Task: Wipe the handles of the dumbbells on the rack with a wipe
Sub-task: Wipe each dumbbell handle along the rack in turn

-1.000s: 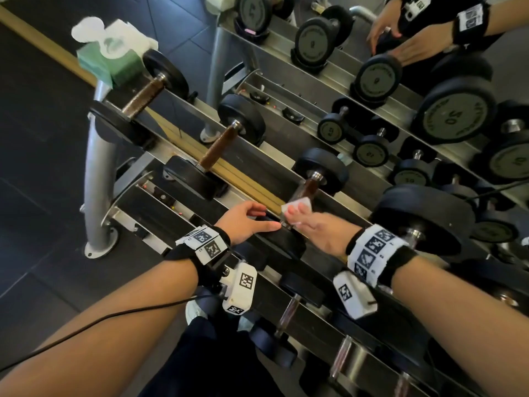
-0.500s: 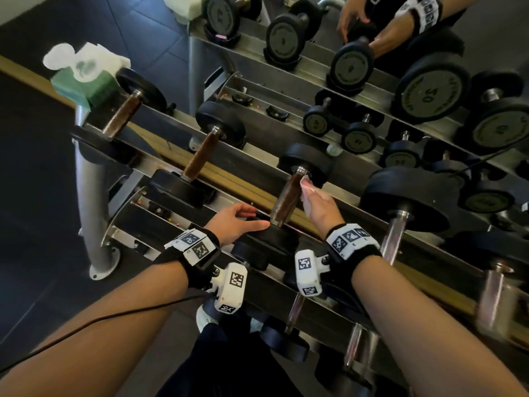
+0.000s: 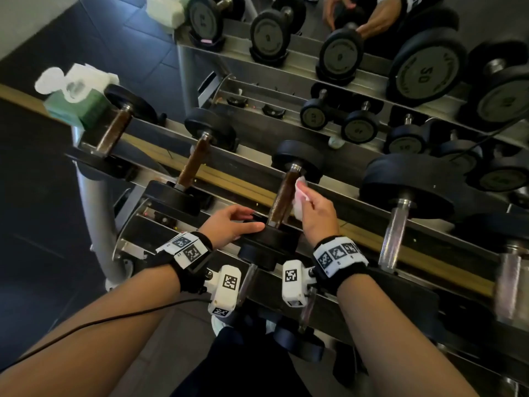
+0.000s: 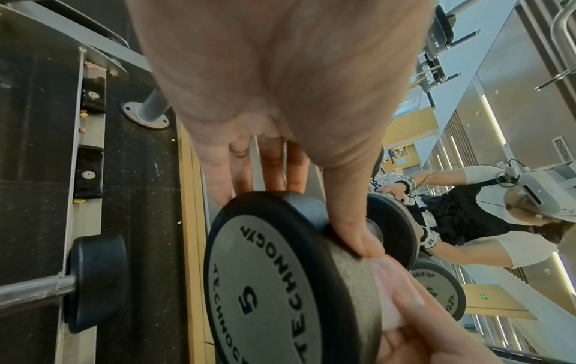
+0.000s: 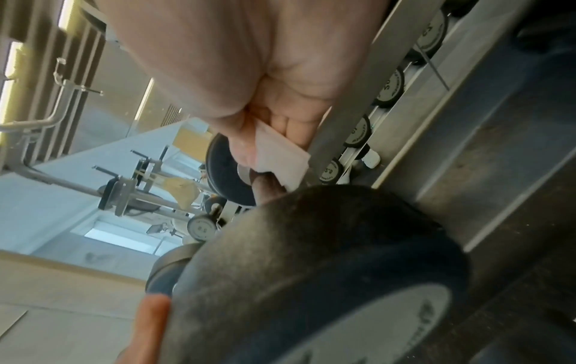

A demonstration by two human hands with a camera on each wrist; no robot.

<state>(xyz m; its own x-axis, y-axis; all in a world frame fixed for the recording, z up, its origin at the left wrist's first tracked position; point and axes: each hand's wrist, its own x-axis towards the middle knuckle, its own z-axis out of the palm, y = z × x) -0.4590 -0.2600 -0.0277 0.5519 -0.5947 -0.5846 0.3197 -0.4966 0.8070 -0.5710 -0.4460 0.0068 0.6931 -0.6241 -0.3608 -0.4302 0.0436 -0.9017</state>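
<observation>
Wiping the third handle (image 3: 283, 196) along the rack (image 3: 246, 170)
Right hand (image 3: 316, 214) is pinching the wipe (image 3: 299, 196) against it; left hand (image 3: 229, 224), fingers straight, is bracing the weight head (image 3: 274, 239); probably needing another stroke down.

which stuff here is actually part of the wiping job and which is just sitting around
In the job:
- wipe, held in right hand
- brown dumbbell handle beside it
- left hand steadying that dumbbell's near weight

Lying about:
- green tissue box
- mirror behind the rack
</observation>
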